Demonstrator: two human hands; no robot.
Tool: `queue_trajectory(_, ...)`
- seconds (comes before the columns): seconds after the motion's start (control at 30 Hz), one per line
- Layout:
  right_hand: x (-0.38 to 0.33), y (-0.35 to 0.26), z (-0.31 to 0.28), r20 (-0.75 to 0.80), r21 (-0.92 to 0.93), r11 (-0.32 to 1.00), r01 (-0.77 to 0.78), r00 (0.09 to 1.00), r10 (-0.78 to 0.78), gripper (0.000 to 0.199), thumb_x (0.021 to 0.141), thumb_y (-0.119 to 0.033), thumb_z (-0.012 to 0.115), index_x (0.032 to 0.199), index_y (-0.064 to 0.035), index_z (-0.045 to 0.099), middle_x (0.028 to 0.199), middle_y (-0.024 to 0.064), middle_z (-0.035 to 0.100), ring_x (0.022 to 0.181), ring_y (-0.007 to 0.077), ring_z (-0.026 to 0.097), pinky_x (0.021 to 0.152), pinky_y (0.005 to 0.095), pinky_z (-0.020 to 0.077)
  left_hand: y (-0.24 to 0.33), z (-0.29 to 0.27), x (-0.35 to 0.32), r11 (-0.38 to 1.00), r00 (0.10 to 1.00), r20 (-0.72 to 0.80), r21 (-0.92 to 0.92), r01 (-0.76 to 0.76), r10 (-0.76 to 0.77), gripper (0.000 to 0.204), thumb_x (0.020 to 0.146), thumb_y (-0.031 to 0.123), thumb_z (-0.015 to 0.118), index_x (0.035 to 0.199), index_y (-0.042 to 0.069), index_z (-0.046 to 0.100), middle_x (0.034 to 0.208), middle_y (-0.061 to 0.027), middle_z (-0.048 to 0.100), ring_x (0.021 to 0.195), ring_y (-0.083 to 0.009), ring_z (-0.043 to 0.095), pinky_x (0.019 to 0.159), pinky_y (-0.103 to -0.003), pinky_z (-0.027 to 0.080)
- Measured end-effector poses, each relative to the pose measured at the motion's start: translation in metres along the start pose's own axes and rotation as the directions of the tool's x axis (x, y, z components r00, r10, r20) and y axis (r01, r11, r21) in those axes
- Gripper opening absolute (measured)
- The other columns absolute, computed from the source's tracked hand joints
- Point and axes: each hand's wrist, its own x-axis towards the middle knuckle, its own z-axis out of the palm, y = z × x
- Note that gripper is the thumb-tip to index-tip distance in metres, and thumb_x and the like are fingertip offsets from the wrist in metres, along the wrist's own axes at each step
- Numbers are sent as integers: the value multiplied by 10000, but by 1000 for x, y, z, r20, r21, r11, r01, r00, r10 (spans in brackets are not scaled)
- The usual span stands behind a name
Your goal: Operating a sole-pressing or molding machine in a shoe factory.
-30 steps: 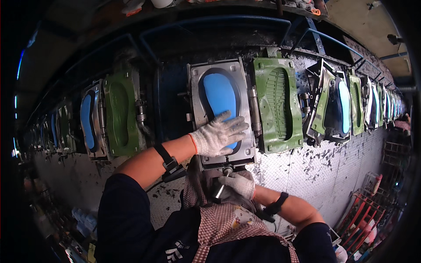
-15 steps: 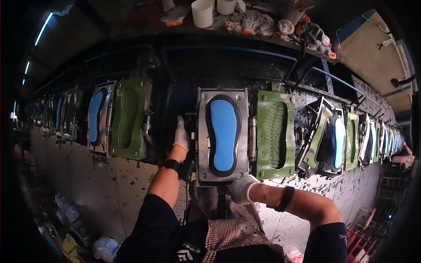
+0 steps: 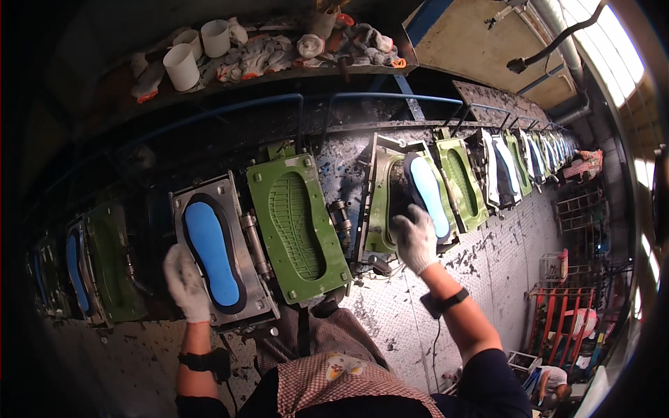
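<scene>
My left hand [image 3: 187, 284] wears a pale knit glove. Its fingers stretch along the left edge of a silver metal mould plate [image 3: 244, 289], holding nothing that I can see. A blue insole-shaped piece [image 3: 211, 252] with a dark rim lies on that plate. Hinged to its right is a green mould half [image 3: 293, 226] with a ribbed, sole-shaped hollow. My right hand [image 3: 417, 240], also gloved, reaches over the lower left edge of another dark-rimmed blue sole [image 3: 428, 187] in a partly raised mould [image 3: 380, 174]. Its fingers are bent and apart; whether they touch the sole is unclear.
More green and silver moulds [image 3: 461, 180] run in a row to both sides. A blue rail [image 3: 244, 104] runs behind them. Gloves [image 3: 258, 56] and white cups [image 3: 182, 67] lie on a shelf. Red racks [image 3: 568, 320] and other people [image 3: 554, 383] are at the right.
The view has turned and shifted right. My right hand has left the lower edge of the silver mould and moved to the sole on the right. My left hand stays beside the silver mould.
</scene>
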Motion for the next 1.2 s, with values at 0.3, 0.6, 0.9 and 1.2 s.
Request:
queue_trajectory(0.3, 107, 100, 28, 385, -261, 957, 128, 923, -18, 267, 992, -147, 489, 1193, -18, 609, 1128, 229, 688, 955, 400, 705, 798, 499, 561, 50, 324, -152, 723, 747, 608, 384, -574, 270, 679, 898, 328, 742, 1463, 56, 481, 1571, -232, 391, 1446, -419, 418, 1212, -480, 360)
queue_trajectory(0.6, 99, 161, 38, 316, 103, 994, 49, 945, -79, 322, 1025, -206, 417, 1152, 10, 619, 886, 275, 727, 820, 454, 721, 722, 553, 566, 57, 406, -228, 891, 794, 436, 361, 276, -423, 855, 938, 307, 697, 1581, -39, 250, 1478, -324, 505, 1336, -427, 558, 1134, -424, 442)
queue_trajectory(0.9, 83, 199, -29, -282, 428, 831, 354, 927, -249, 526, 938, -162, 648, 1438, -41, 537, 1495, 256, 494, 1409, 477, 431, 1190, 552, 330, 46, 505, -275, 887, 922, 291, 450, 105, -256, 1272, 711, 425, 915, 1562, -106, 132, 1453, -366, 391, 1323, -481, 481, 1129, -488, 421)
queue_trajectory(1.2, 3, 264, 12, 95, 645, 709, 286, 890, -445, 482, 952, -253, 651, 1366, -10, 612, 1495, 265, 493, 1407, 475, 433, 1183, 501, 370, 58, 501, -239, 599, 689, 571, 381, -704, 446, 703, 614, 93, 817, 1296, 61, 651, 1487, -151, 510, 1402, -367, 476, 1151, -504, 418)
